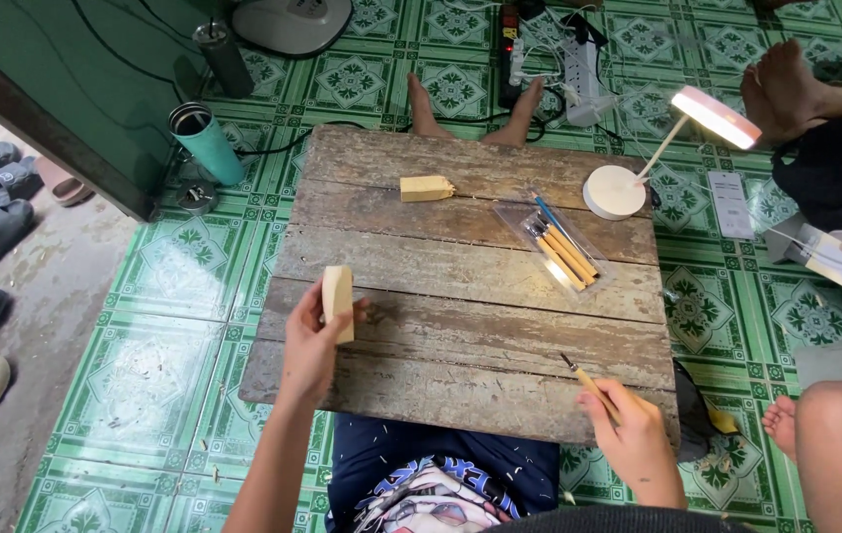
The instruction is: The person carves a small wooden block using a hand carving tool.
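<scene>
Over the near-left corner of the weathered grey plank board (pixel 460 296), the left hand (pixel 310 347) clamps a pale, rectangular block of raw wood (pixel 339 301), held upright with thumb and fingers wrapped around its lower half. The block looks smooth and square-edged, with no cuts visible from this angle. Farther back on the board lies a second pale wooden block (pixel 426 188), and to its right a clear plastic tray of wooden-handled carving tools (pixel 559 247). At the near-right edge, the right hand (pixel 633 434) closes on a slim wooden-handled carving knife (pixel 588 380), blade tip resting on the planks. Judging by this, carving is only being set up; blade and block sit well apart and would need bringing together.
</scene>
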